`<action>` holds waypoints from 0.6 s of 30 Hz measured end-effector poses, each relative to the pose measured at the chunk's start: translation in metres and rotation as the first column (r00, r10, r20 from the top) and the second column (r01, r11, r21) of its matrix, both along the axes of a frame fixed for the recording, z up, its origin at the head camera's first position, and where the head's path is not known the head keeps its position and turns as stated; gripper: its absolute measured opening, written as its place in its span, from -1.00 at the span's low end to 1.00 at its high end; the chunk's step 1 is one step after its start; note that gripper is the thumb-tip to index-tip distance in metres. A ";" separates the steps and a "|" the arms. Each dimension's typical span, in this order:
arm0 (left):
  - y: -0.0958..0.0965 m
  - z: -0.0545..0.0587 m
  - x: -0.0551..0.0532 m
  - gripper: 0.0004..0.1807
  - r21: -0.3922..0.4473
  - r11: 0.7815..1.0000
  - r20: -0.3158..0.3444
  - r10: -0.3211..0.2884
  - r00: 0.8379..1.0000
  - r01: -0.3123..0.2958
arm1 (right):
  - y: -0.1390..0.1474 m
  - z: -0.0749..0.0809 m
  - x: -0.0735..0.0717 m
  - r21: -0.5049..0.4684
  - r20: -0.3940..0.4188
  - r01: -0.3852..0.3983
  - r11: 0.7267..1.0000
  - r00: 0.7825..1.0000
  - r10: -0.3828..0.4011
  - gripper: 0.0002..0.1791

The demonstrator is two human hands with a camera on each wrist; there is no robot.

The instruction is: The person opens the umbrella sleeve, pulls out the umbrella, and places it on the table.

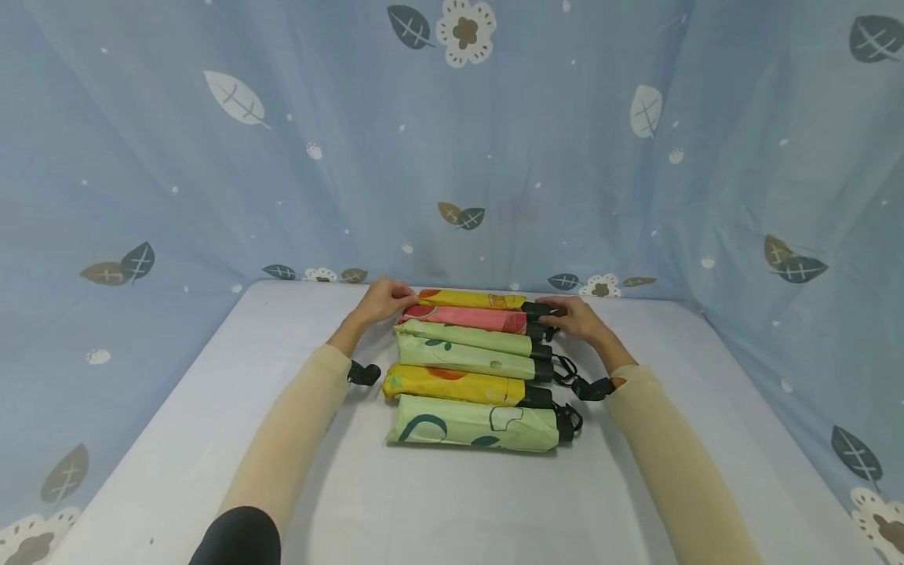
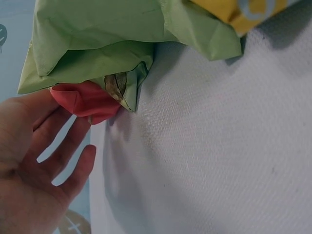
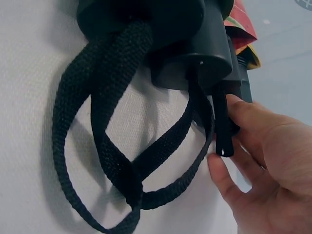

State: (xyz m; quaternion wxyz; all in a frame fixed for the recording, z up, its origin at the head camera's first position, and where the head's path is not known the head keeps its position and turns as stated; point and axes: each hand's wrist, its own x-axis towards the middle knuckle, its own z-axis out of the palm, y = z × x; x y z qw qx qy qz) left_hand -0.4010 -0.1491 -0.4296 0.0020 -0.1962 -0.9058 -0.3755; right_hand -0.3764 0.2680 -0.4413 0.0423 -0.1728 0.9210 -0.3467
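Observation:
Several folded umbrellas lie side by side on the table, black handles to the right. At the back is a yellow umbrella [image 1: 473,299], its left end pinched by my left hand [image 1: 384,300]. My right hand [image 1: 575,318] holds the same umbrella's black handle between thumb and fingers. Just in front lies a red umbrella [image 1: 462,317]; its end overlaps my left fingertips in the left wrist view. Nearer come two slim green umbrellas [image 1: 466,353], a second yellow one [image 1: 452,384] and a thicker green one [image 1: 473,424]. The far umbrella's left tip is hidden in the left wrist view.
Black wrist straps [image 3: 117,161] loop from the handles onto the white table [image 1: 452,510]. Behind the table's back edge hangs a blue curtain [image 1: 339,157] with leaf and flower prints, which also runs along both sides.

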 end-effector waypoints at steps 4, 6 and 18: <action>0.000 -0.001 0.000 -0.77 0.016 1.000 0.000 0.004 1.000 -0.004 | 0.002 0.000 0.001 -0.021 0.029 0.010 1.000 1.000 -0.010 -0.45; 0.001 -0.002 0.000 -0.78 0.028 1.000 0.004 0.005 1.000 -0.005 | 0.003 0.000 0.001 -0.025 0.043 0.017 1.000 0.999 -0.016 -0.45; 0.000 -0.004 -0.003 -0.76 0.042 0.999 0.022 0.016 1.000 -0.016 | 0.008 0.004 0.002 -0.070 0.100 0.048 0.996 0.994 -0.041 -0.45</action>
